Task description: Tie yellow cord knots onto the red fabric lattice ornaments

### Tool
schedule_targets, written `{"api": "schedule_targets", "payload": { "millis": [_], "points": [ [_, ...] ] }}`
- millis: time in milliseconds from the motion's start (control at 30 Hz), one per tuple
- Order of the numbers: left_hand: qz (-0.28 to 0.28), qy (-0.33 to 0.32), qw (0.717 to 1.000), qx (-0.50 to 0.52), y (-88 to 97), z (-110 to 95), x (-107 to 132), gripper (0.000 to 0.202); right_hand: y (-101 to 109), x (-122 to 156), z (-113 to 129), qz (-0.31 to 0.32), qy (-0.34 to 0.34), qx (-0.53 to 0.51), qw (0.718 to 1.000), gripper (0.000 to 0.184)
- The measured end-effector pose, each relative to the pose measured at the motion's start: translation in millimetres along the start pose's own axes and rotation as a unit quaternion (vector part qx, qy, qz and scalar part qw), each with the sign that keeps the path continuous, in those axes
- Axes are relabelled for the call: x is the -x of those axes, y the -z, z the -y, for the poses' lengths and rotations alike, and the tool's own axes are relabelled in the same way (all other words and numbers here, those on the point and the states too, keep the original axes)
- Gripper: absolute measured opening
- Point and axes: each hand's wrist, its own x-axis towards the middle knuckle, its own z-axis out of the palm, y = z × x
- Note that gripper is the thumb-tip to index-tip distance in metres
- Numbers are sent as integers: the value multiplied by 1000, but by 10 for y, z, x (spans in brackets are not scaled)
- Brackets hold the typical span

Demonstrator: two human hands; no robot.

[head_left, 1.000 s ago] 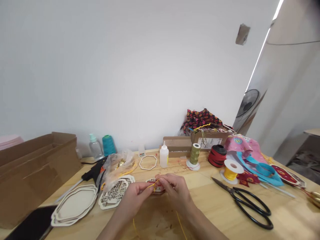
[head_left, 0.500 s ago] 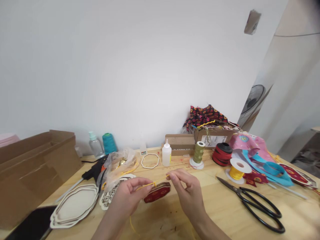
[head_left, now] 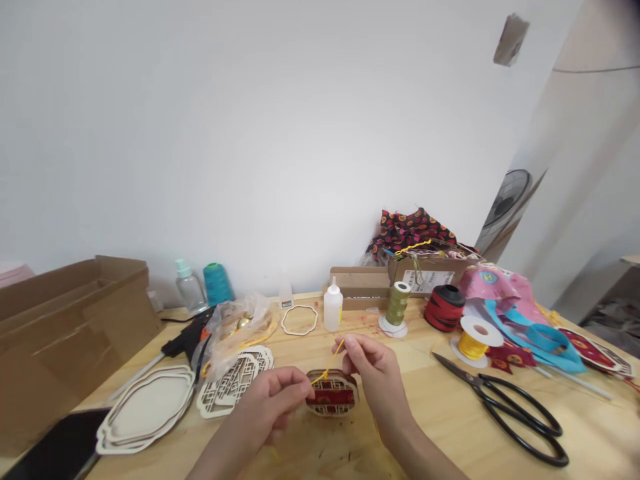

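Between my hands hangs a small wooden pendant [head_left: 332, 399] with a pale fretwork frame and red fabric inside. A yellow cord [head_left: 326, 375] runs to its top edge, with a knot there. My left hand [head_left: 273, 403] pinches one part of the cord at the pendant's upper left. With thumb and forefinger, my right hand [head_left: 373, 373] grips the other part, held up and to the right of the knot. The cord looks drawn fairly straight on both sides of the knot.
Black scissors [head_left: 505, 407] lie at the right, near a yellow cord spool [head_left: 473, 340]. A glue bottle [head_left: 333, 308] stands behind the pendant. Pale wooden frames [head_left: 150, 413] and fretwork panels [head_left: 233, 387] lie at the left, beside a cardboard box [head_left: 75, 340].
The pendant has swung round, from a tilted red face to its fretwork face towards me. My right hand has lifted its cord end slightly; my left has shifted a little right.
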Motion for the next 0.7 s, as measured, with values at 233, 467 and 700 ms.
{"api": "schedule_targets", "payload": {
  "millis": [233,467,700],
  "points": [
    [-2,1,1000,20,-72,24,45,27,-26,52,36,29,32,-28,999,21],
    [11,-5,990,139,-74,81,-37,13,-30,120,26,120,122,28,985,23],
    [-61,30,996,65,-81,70,-3,25,-13,122,-47,155,130,41,978,24]
  ]
}}
